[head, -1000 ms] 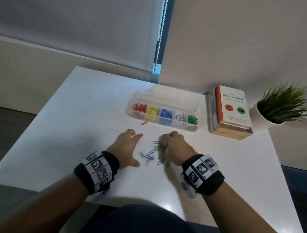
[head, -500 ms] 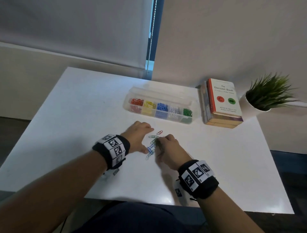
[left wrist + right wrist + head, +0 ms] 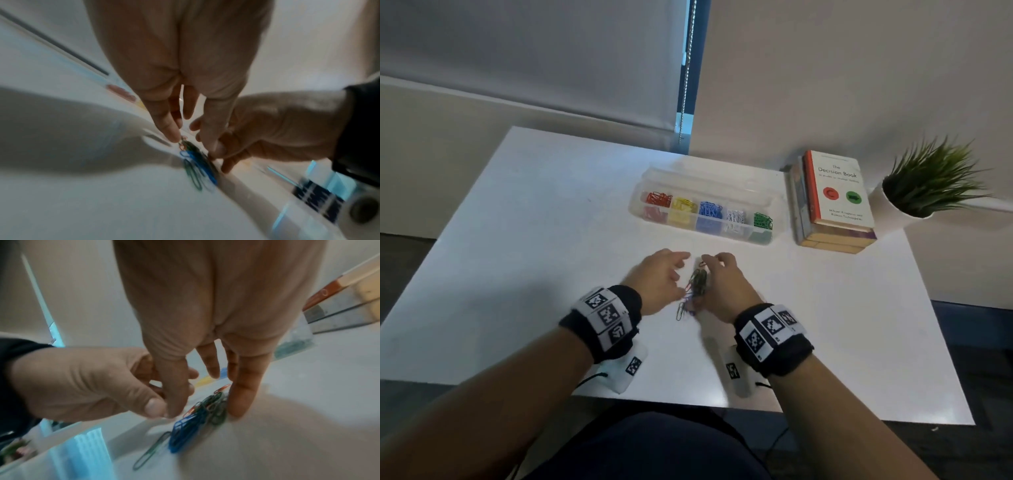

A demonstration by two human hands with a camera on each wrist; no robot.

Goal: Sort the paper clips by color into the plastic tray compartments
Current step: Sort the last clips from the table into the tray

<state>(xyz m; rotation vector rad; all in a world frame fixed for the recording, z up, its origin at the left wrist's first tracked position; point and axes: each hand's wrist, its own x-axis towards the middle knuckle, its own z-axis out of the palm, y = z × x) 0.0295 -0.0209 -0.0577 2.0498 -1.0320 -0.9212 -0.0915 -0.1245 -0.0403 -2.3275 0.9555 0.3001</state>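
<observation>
Paper clips (image 3: 697, 286) lie bunched in a narrow heap on the white table (image 3: 517, 246), squeezed between the two hands. Green and blue ones make up most of the heap, with a red clip (image 3: 702, 263) at its far end and a single green clip (image 3: 151, 451) stretched out at the near end. In the right wrist view the right hand (image 3: 726, 284) has straight fingers (image 3: 241, 395) laid along one side of the heap, touching it, gripping nothing. On the other side the left hand (image 3: 659, 279) stands with relaxed, spread fingers; its fingertips (image 3: 171, 133) reach the red clip's end of the heap, and it likewise holds nothing.

Farther back on the table sits the clear plastic tray (image 3: 774, 209), its lid open behind it. Its compartments, from left to right, hold red clips (image 3: 659, 198), yellow clips (image 3: 683, 204), blue clips (image 3: 710, 209), white clips (image 3: 735, 216) and green clips (image 3: 763, 220). Just right of the tray is a stack of books (image 3: 832, 205), the top one titled "The Decision Book". A potted plant (image 3: 931, 181) stands beyond the books at the table's far right corner. Both wrists wear black bands with square markers.
</observation>
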